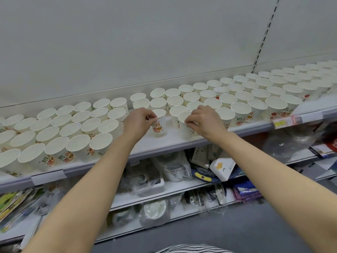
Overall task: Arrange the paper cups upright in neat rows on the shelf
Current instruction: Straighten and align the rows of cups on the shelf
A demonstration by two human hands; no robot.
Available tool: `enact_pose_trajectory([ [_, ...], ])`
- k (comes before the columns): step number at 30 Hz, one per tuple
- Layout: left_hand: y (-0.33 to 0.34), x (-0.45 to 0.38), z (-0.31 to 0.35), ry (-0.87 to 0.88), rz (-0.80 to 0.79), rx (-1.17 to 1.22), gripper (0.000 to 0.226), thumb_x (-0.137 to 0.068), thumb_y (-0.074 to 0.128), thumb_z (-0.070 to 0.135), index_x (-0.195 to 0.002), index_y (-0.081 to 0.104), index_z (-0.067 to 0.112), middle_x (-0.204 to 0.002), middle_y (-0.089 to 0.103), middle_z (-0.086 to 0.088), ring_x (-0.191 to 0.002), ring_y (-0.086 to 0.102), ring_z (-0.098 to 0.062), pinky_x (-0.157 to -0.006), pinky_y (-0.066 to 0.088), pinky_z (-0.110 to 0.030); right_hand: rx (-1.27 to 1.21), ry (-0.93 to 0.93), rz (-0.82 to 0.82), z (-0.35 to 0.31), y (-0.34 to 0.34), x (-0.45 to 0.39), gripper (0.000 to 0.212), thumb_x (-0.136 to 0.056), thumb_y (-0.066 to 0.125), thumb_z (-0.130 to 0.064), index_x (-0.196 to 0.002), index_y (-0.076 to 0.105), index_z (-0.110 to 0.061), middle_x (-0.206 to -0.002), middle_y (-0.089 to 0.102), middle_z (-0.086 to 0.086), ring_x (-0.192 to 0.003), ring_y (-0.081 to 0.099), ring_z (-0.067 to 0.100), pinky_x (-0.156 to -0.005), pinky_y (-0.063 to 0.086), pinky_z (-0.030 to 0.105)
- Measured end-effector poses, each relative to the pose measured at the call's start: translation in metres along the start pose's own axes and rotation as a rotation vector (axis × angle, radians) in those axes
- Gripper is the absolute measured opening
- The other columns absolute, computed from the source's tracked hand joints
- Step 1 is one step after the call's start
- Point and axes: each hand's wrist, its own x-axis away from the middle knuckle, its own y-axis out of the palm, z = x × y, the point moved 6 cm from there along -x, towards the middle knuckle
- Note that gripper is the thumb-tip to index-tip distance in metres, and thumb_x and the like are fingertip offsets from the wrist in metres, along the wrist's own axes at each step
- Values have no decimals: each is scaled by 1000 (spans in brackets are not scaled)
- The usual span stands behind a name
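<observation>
Both arms reach to the shelf (182, 141). Left hand (135, 123) pinches the rim of one upright cup (159, 125). Right hand (204, 121) pinches another cup (185, 127) beside it, between rows of cups.

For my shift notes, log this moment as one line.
left hand: pinches white printed paper cup | right hand: pinches neighbouring cup | white shelf: rows unfinished

Pale grey back panel (145, 42), slotted upright (264, 33), dark grey floor (246, 225).
</observation>
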Motion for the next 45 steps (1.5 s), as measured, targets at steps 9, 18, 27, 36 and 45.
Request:
enact_pose_trajectory([
  [9,18,-6,-7,28,-55,-65,19,-83,76,28,-101,74,29,-104,69,10,-84,61,-10,-72,52,-33,-61,21,-181,9,2,-1,23,-76,75,-19,-99,73,-17,-90,70,-1,-90,53,27,-76,38,38],
  [18,17,-16,-12,19,-72,-153,5,-88,70,31,-91,74,30,-99,68,10,-85,57,-11,-64,41,-27,0,-6,-234,26,6,-3,9,-82,69,-23,-90,73,-21,-85,70,-3,-91,53,26,-74,32,35],
  [27,27,-23,1,28,-61,-38,17,-82,76,29,-99,74,28,-103,69,11,-82,58,-9,-67,41,-27,-58,7,-248,17,3,-9,20,-87,64,-27,-107,67,-27,-89,69,-9,-94,52,16,-82,28,26],
  [36,31,-24,7,21,-51,-82,12,-88,70,30,-98,75,29,-104,71,11,-85,61,-10,-66,40,-26,-30,-55,-293,-1,12,-13,18,-89,62,-29,-104,70,-26,-92,70,-6,-90,55,18,-80,32,31],
  [45,22,-21,1,-26,-28,-105,8,-87,71,31,-94,76,28,-99,72,9,-84,60,-10,-66,47,-27,-84,-66,-235,0,9,-10,14,-87,66,-30,-97,71,-23,-91,70,-6,-87,51,17,-78,37,31],
])
